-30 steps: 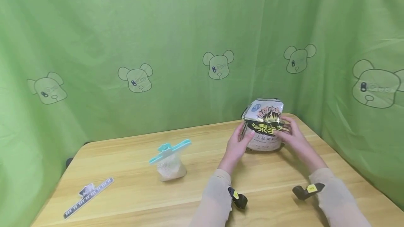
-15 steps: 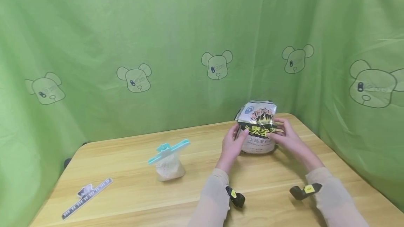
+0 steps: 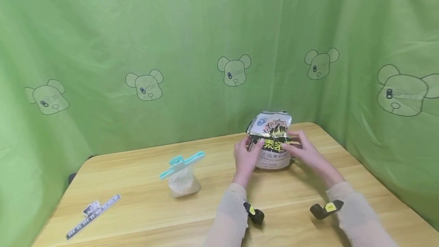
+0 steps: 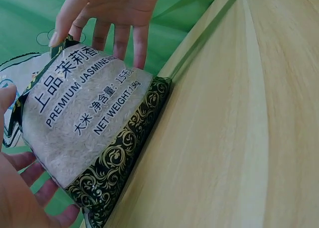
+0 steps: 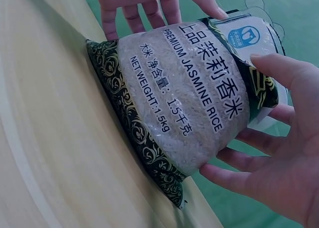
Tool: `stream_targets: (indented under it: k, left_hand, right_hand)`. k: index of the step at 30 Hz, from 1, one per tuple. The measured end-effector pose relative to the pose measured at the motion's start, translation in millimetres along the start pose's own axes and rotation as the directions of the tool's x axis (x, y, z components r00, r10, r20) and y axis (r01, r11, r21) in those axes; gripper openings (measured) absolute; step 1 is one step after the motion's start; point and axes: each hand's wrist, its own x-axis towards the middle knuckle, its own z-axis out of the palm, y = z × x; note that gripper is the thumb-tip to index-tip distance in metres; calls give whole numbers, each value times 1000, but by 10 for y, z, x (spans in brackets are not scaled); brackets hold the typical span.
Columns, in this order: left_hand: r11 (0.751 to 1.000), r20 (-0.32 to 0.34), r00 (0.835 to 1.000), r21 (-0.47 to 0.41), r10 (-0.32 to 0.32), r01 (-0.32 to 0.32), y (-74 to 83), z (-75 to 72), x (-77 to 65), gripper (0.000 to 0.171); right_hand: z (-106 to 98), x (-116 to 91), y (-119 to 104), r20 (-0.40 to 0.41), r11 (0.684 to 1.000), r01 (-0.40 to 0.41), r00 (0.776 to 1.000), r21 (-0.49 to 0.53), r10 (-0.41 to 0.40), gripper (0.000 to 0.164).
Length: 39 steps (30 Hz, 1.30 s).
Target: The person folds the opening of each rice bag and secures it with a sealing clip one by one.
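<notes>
A bag of jasmine rice (image 3: 273, 160) stands upright toward the back right of the table, its printed front facing me and its top folded back. My left hand (image 3: 245, 160) grips its left side, thumb in front and fingers round the edge. On the opposite side, my right hand (image 3: 304, 151) holds the bag in the same way. Rice shows through the clear front of the bag (image 4: 94, 118) in the left wrist view. The patterned bottom edge of the bag (image 5: 139, 123) touches or nearly touches the wood in the right wrist view. The bag's back is hidden.
Left of the bag stands a small clear bag (image 3: 184, 184) of pale grains, closed with a turquoise clip (image 3: 182, 164). A piano-key-patterned clip (image 3: 93, 216) lies at the left of the wooden table (image 3: 151, 220). Green curtain (image 3: 192, 29) surrounds the back and sides.
Both hands have moved the rice bag left and slightly nearer to me, keeping their hold on its sides. The small bag and the piano-patterned clip have stayed put.
</notes>
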Motion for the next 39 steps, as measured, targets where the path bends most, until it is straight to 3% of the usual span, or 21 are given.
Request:
stream_targets:
  k: [6, 12, 39]
  left_hand:
    - [998, -72, 997, 55, -10, 14, 1, -35, 4, 73]
    - [998, -93, 996, 53, -7, 12, 34, -97, 2, 71]
    - [995, -49, 999, 101, 8, -3, -33, -338, -35, 73]
  right_hand:
    - [101, 14, -33, -19, 1000, 25, 1000, -15, -25, 67]
    - [168, 28, -47, -30, 1000, 16, 999, -14, -17, 67]
    - [377, 1, -108, -46, 998, 52, 998, -34, -53, 63]
